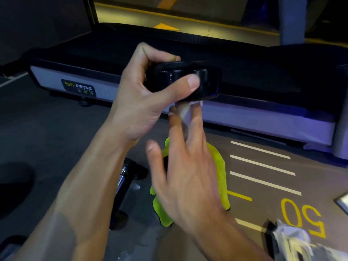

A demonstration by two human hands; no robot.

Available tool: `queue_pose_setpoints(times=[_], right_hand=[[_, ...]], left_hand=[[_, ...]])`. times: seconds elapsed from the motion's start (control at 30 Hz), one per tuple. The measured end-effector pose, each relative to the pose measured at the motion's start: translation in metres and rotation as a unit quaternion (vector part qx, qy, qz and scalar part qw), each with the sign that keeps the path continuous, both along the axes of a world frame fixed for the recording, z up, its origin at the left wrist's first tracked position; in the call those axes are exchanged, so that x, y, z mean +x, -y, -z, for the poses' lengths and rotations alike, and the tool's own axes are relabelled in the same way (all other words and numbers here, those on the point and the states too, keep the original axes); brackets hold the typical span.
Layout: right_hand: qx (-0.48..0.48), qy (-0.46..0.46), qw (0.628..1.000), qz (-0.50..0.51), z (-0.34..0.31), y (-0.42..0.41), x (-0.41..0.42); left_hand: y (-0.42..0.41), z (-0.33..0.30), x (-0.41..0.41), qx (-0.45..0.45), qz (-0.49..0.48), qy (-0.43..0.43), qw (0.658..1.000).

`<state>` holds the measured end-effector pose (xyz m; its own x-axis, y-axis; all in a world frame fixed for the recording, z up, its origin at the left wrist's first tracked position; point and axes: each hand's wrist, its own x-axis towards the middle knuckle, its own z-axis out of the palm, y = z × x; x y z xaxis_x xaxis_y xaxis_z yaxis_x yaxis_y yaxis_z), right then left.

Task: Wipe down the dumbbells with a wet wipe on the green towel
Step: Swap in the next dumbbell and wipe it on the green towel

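Observation:
My left hand (143,95) grips a black dumbbell (205,81) by one end and holds it up in the air, its head facing me. Under that head, my right hand (186,166) presses a white wet wipe (185,112) against the dumbbell with straight fingers; the hand is blurred. Below my hands the green towel (218,162) lies on the dark floor, mostly hidden by my right hand. A second dumbbell (122,183) with a chrome handle lies on the floor just left of the towel.
A treadmill base (79,87) labelled BODY STRONG runs across behind my hands. White lines and a yellow "50" (303,217) mark the floor at right. A crumpled wipe packet (293,240) lies at the bottom right. A dark shoe (15,185) shows at the left edge.

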<state>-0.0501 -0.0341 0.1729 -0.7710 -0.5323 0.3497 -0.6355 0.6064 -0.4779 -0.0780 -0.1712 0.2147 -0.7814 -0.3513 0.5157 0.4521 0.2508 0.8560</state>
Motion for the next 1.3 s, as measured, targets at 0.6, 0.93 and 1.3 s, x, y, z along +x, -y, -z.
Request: queue_pose_setpoints(times=[0.6, 0.93, 1.3], right_hand=[[-0.110, 0.242, 0.963, -0.034, 0.007, -0.065, -0.012], [-0.263, 0.227, 0.937, -0.027, 0.026, -0.063, -0.014], [-0.316, 0.260, 0.912, 0.018, 0.026, -0.067, -0.047]], left_hand=[[-0.023, -0.006, -0.006, -0.009, 0.015, 0.005, 1.000], [-0.034, -0.007, -0.005, -0.028, -0.062, 0.015, 0.998], [-0.038, -0.008, -0.001, -0.030, -0.057, 0.019, 0.998]])
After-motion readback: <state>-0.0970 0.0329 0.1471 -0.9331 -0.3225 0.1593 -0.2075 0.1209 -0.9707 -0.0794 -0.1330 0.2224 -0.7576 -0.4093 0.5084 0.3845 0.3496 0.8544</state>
